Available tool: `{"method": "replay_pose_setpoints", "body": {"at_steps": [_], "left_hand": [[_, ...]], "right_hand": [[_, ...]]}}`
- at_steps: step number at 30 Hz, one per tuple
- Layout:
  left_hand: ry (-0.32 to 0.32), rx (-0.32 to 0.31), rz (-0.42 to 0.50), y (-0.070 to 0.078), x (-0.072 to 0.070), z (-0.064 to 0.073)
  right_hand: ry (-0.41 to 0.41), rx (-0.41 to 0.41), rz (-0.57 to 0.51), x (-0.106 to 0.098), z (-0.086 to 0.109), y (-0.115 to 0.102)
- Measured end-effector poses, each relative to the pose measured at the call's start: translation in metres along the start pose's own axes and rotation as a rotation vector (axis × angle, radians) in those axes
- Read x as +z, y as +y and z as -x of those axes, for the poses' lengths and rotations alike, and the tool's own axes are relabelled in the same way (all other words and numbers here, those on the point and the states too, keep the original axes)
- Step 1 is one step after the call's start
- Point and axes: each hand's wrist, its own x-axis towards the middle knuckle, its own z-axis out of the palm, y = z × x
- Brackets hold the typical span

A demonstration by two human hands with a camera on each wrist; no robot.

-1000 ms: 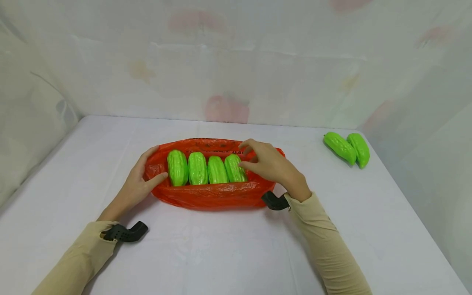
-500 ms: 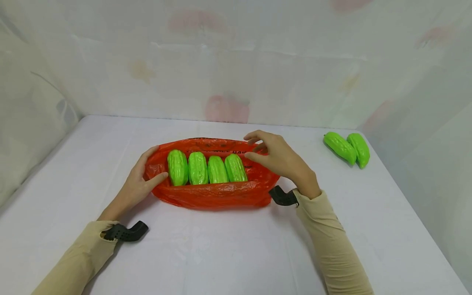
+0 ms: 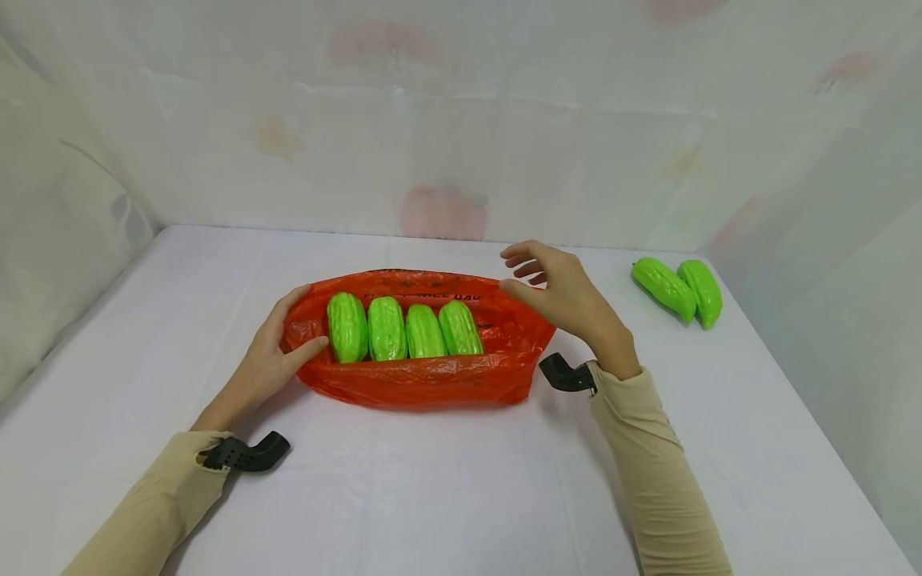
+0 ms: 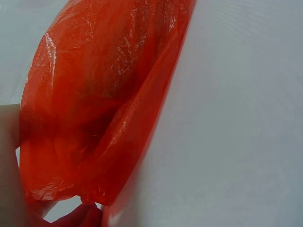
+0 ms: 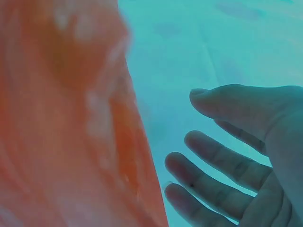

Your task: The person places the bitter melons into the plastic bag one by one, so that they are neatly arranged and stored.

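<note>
A red plastic bag [image 3: 418, 386] lies on the white table with its mouth spread toward me. Several bright green bitter gourds [image 3: 386, 330] sit side by side in the mouth, filling its left and middle part. My left hand [image 3: 268, 362] holds the bag's left end, thumb over the inner side and fingers behind the rim. In the left wrist view the red film [image 4: 85, 94] stretches away from that hand. Beyond the bag's right end hovers my right hand [image 3: 565, 296], fingers spread and bent slightly, holding nothing. The right wrist view has its fingertips [image 5: 177, 163] apart from the blurred red film.
Two more bitter gourds [image 3: 666, 290] lie together near the table's back right corner. White cloth [image 3: 432, 120] with faded prints hangs behind the table and along both sides. Each wrist carries a black camera mount [image 3: 245, 453].
My right hand has drawn back from the rightmost bitter gourd in the bag, moving right and up past the bag's right end. The left hand and the gourds have stayed put.
</note>
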Motion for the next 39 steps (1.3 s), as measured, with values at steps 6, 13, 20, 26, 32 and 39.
{"method": "replay_pose_setpoints", "body": {"at_steps": [6, 13, 20, 26, 32, 39], "left_hand": [[0.000, -0.004, -0.002, 0.001, 0.000, 0.000], [0.003, -0.003, 0.002, 0.001, -0.001, 0.002], [0.011, 0.006, -0.002, 0.000, -0.001, 0.002], [0.008, 0.007, 0.007, 0.000, -0.001, 0.002], [-0.005, -0.011, 0.010, 0.000, 0.001, 0.001], [-0.005, -0.009, 0.004, -0.001, 0.001, 0.001]], "right_hand": [[0.026, 0.015, 0.018, -0.003, -0.001, 0.011], [0.038, 0.030, 0.011, -0.003, -0.004, 0.022], [0.066, 0.060, 0.020, -0.007, -0.005, 0.034], [0.086, 0.112, 0.034, -0.013, -0.003, 0.048], [0.098, 0.158, 0.064, -0.017, -0.001, 0.068], [0.124, 0.239, 0.066, -0.025, 0.002, 0.093]]}}
